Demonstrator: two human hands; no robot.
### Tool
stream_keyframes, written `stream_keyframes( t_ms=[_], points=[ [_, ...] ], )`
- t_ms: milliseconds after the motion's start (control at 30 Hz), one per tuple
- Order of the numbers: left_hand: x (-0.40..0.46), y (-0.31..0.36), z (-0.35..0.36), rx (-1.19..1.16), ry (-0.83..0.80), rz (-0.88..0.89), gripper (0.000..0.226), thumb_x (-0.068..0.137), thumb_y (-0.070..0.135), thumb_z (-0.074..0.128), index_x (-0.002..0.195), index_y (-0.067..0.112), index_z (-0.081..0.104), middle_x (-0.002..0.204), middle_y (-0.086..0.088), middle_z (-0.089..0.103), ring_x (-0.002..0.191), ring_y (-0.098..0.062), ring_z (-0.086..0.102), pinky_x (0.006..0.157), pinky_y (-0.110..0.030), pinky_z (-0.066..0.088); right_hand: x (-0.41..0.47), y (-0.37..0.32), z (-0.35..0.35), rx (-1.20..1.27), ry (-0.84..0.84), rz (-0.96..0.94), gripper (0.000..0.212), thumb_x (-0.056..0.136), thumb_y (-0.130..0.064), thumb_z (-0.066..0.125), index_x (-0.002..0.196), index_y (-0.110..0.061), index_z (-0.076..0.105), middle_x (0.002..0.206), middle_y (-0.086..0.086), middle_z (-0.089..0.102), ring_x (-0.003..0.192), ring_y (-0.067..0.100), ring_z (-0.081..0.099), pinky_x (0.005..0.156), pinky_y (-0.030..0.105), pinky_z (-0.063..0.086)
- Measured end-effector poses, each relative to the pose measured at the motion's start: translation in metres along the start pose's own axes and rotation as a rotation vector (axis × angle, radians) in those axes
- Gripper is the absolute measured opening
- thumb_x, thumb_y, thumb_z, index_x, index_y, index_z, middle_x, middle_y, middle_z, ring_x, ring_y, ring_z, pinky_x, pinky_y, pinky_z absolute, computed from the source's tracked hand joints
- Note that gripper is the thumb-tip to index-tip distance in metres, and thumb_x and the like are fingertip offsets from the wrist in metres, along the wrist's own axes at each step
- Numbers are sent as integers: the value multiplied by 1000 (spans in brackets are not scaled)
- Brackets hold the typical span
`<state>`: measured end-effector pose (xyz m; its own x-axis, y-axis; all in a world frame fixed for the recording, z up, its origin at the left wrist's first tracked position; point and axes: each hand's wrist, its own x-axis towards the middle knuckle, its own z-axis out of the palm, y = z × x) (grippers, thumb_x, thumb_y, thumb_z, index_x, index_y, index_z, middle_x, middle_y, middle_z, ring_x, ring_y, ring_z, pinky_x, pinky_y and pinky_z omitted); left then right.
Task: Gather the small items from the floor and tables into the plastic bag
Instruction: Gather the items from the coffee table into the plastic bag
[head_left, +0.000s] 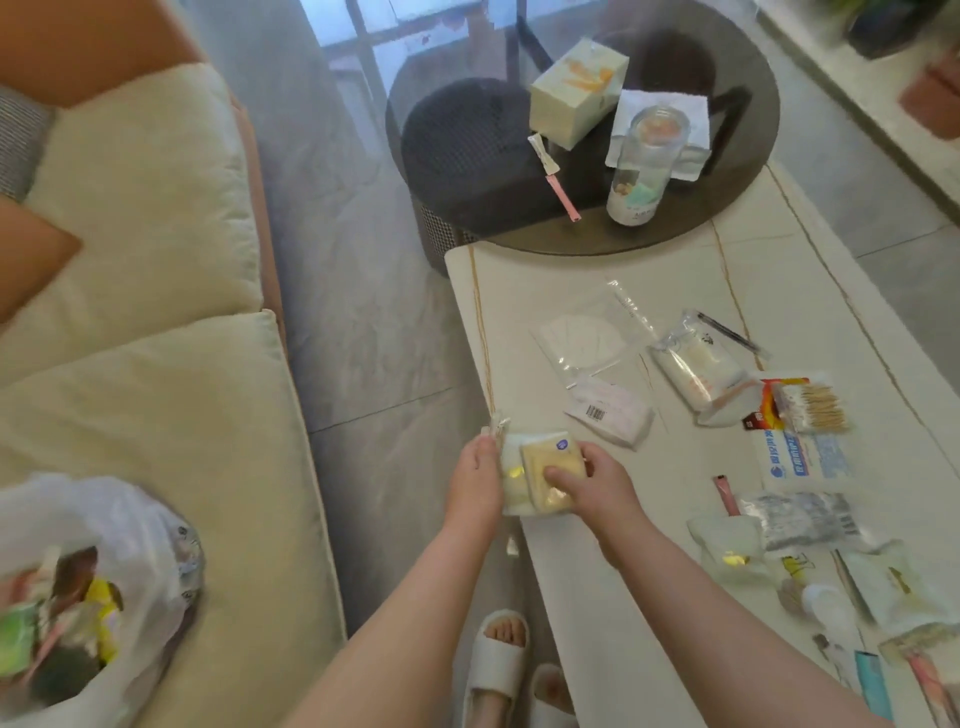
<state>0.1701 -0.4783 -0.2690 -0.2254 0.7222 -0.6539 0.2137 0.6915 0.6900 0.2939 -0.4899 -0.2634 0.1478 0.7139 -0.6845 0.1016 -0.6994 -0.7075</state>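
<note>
1 head cam only, wide-angle, looking forward and steeply down; forearms close in frame, tabletop (597, 597) right, sofa (156, 364) left, floor (363, 312) between. No 2nd view.

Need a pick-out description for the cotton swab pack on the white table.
Start at the white table, right of the sofa, and go to its right edge. The swab pack lies there, by a red-orange wrapper; it alone shows a bundle of tan sticks through clear plastic.
</note>
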Motion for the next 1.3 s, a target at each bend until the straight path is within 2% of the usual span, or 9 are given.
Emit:
stream_keyframes(
  t_ms=[267, 400, 567, 833, 933, 1000, 1067, 1167, 1300],
  points=[
    [-47, 1, -149, -61, 276, 4, 35, 99, 22, 47, 131, 9, 53, 123, -7, 61, 101, -14, 55, 73, -15, 34, -67, -62, 109, -133, -236, -128, 26, 85, -3, 65, 105, -16, 56, 90, -2, 63, 85, 19, 63, 85, 42, 55],
    [-63, -27, -233, -106, 369, -67, 38, 97, 28, 52, 130, 10, 53, 124, -7, 63, 106, -19, 60, 89, -26, 45, -101, -77, 186, -221, -366, -145, 23, 85, -2, 61, 100, -19, 56, 96, 2, 65, 94, 24, 64, 90, 45, 53],
    [-76, -73, -325, -166, 468, -154, 40, 97, 26, 51, 133, 10, 51, 130, -7, 59, 112, -20, 57, 93, -32, 45, -134, -78, 287, -323, -469, -144, 38, 83, 2, 57, 119, -11, 54, 105, 7, 62, 100, 28, 63, 90, 47, 53],
    [-76, -149, -442, -313, 614, -259, 25, 98, 16, 48, 120, 20, 58, 100, 2, 65, 84, -14, 61, 73, -30, 54, -168, -51, 426, -419, -560, -82, 52, 86, -3, 56, 135, -12, 41, 123, 13, 57, 106, 31, 61, 85, 46, 56],
    [-68, -164, -473, -303, 624, -294, 37, 97, 15, 46, 134, 16, 50, 123, -6, 60, 104, -23, 60, 93, -40, 52, -169, -46, 462, -449, -555, -109, 57, 89, -1, 52, 141, -17, 36, 110, 2, 58, 90, 23, 60, 84, 41, 55],
    [-62, -170, -486, -208, 609, -287, 41, 98, 17, 44, 140, 18, 44, 134, -5, 54, 110, -21, 56, 95, -34, 47, -167, -44, 476, -513, -543, -167, 56, 91, -1, 51, 142, -19, 35, 101, -3, 52, 81, 17, 53, 73, 34, 52],
    [-57, -175, -493, -85, 573, -275, 43, 99, 19, 44, 142, 19, 40, 137, -4, 52, 114, -19, 54, 91, -30, 43, -165, -42, 481, -581, -530, -207, 57, 92, -3, 51, 143, -19, 34, 116, 2, 54, 86, 15, 50, 72, 28, 48],
    [-49, -179, -492, 39, 490, -251, 44, 98, 19, 45, 142, 20, 40, 129, -3, 55, 101, -17, 56, 83, -29, 45, -158, -35, 478, -661, -497, -225, 55, 91, -4, 52, 143, -14, 35, 135, 8, 53, 108, 21, 57, 87, 32, 50],
    [-41, -173, -475, 177, 350, -193, 41, 97, 20, 47, 138, 20, 44, 110, 1, 57, 89, -15, 56, 82, -33, 50, -149, -28, 455, -773, -473, -199, 48, 93, -12, 53, 139, -14, 40, 130, 8, 54, 115, 23, 55, 88, 30, 47]
  ],
)
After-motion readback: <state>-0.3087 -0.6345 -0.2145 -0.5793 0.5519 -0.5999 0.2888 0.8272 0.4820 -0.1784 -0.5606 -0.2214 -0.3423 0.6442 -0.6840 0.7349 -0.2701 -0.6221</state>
